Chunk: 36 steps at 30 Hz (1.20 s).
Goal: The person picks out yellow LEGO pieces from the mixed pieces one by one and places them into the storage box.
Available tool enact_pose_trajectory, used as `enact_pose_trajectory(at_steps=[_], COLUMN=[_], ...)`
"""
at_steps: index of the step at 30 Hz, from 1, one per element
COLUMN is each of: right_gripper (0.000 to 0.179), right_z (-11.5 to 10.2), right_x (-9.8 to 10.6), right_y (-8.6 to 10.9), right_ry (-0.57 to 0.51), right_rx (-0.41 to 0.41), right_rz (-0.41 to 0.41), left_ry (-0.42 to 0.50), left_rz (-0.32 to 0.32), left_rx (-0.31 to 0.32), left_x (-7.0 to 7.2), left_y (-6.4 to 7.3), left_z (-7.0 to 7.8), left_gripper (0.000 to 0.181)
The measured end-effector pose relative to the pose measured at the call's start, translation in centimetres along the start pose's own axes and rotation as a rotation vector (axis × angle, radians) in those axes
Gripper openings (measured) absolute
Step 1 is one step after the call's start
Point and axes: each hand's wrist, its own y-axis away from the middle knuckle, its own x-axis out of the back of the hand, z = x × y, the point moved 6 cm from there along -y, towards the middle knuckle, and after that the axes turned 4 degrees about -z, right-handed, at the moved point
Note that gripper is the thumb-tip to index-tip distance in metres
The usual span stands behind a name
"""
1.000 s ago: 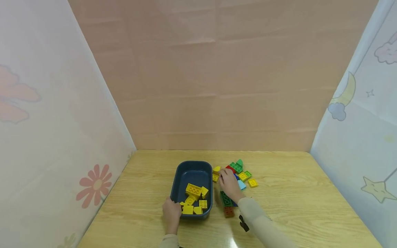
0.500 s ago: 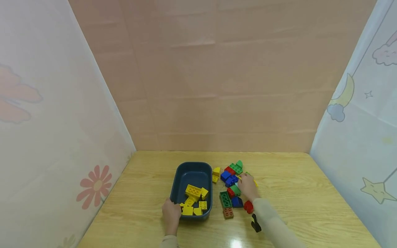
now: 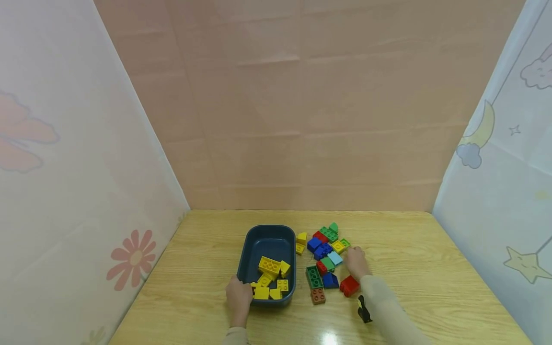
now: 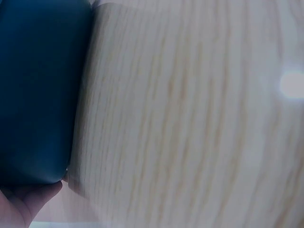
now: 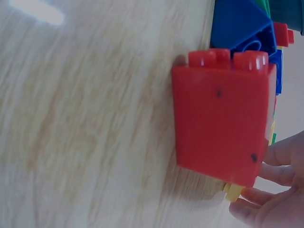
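In the head view my left hand [image 3: 238,293] grips the near left corner of a dark blue bin [image 3: 270,230]. The left wrist view shows a thumb at the edge of the bin [image 4: 42,95]. Several yellow toy bricks [image 3: 269,265] lie in the bin's near half. My right hand [image 3: 357,261] is at the right side of a loose group of bricks, low over the table. Its fingers pinch a yellow brick [image 5: 233,192], mostly hidden behind a red brick [image 5: 221,118] in the right wrist view. That red brick stands on the table just nearer than the hand.
Yellow bricks [image 3: 301,238] lie beside the bin's right wall. Blue bricks [image 3: 315,244], green bricks [image 3: 329,233], a light blue brick [image 3: 335,258], a dark green brick [image 3: 314,277] and a brown brick [image 3: 318,296] are grouped on the wooden table [image 3: 414,268]. A pinkish-brown sheet stands behind.
My right hand has moved right from the yellow bricks beside the bin, across the group, to the yellow brick at its right edge. My left hand stays at the bin's corner.
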Motion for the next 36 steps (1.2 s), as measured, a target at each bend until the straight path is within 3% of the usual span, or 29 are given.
enact_pose_trajectory(at_steps=[7, 13, 21, 30, 36], right_gripper=[0.014, 0.018, 0.015, 0.035, 0.019], right_z=[0.1, 0.1, 0.2, -0.2, -1.1], right_x=[0.0, 0.1, -0.2, 0.4, 0.9], right_y=[0.1, 0.3, 0.6, 0.4, 0.3], right_ry=[-0.004, 0.065, 0.066, 0.032, -0.005], right_rx=[-0.017, 0.031, 0.007, 0.054, 0.071], right_rz=[-0.019, 0.013, -0.025, 0.026, 0.081], left_ry=[0.003, 0.004, -0.012, -0.010, -0.014], left_rz=[-0.003, 0.000, -0.001, -0.008, -0.010], left_rx=[-0.002, -0.003, 0.005, 0.004, 0.002], left_x=[0.0, 0.0, 0.1, 0.0, 0.0], left_y=[0.1, 0.1, 0.2, 0.0, 0.0], left_z=[0.1, 0.2, 0.2, 0.0, 0.1], left_gripper=[0.036, 0.037, 0.034, 0.035, 0.034])
